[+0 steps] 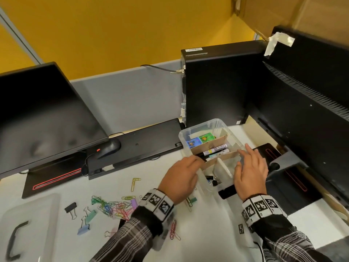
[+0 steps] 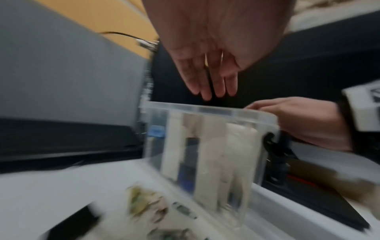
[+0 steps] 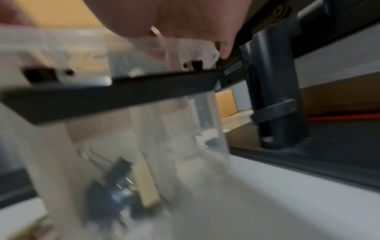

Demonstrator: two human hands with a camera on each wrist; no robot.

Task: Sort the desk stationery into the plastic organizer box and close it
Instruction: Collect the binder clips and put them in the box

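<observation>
The clear organizer box [image 1: 221,123] stands open on the desk, split by cardboard dividers. Two markers [image 1: 215,149] lie in its middle slot, blue and green pads [image 1: 200,141] in the far slot, and dark binder clips [image 1: 213,181] in the near one. My left hand [image 1: 192,163] hovers at the box's left rim, fingers straight [image 2: 211,84], fingertips by the black marker's cap, holding nothing. With its fingers extended, my right hand [image 1: 245,157] is over the box's right rim. Loose paper clips [image 1: 113,205] and binder clips [image 1: 88,218] lie on the desk to the left. The clear lid [image 1: 28,224] lies at the lower left.
A dark monitor [image 1: 47,114] and an upturned keyboard [image 1: 136,146] stand left of the box. A computer tower [image 1: 217,87] is behind it, and a second monitor's back [image 1: 302,110] and stand [image 1: 279,167] crowd its right. A black latch bar [image 1: 227,191] hangs at the box's near right side.
</observation>
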